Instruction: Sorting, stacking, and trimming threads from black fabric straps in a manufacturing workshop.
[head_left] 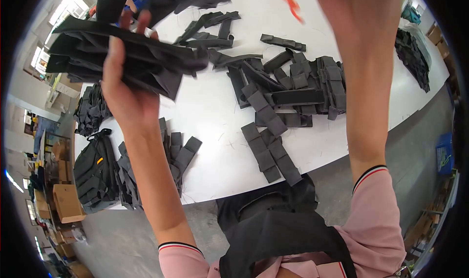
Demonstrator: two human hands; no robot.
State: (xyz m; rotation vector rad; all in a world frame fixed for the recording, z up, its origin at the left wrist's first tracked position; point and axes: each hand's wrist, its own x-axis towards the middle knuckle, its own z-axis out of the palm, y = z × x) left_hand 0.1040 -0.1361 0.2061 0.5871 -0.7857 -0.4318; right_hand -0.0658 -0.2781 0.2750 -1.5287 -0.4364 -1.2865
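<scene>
right hand cut off; left hand [122, 89] grips black fabric [122, 55].

Sewing workshop: fabric pieces [273, 146], white worktable [215, 111], cartons [66, 202]

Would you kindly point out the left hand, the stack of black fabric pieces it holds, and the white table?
left hand [124, 94], head view, on the back of the hand.
stack of black fabric pieces [141, 58], head view, on the middle of the top piece.
white table [215, 116], head view, on a bare patch of its top.
</scene>
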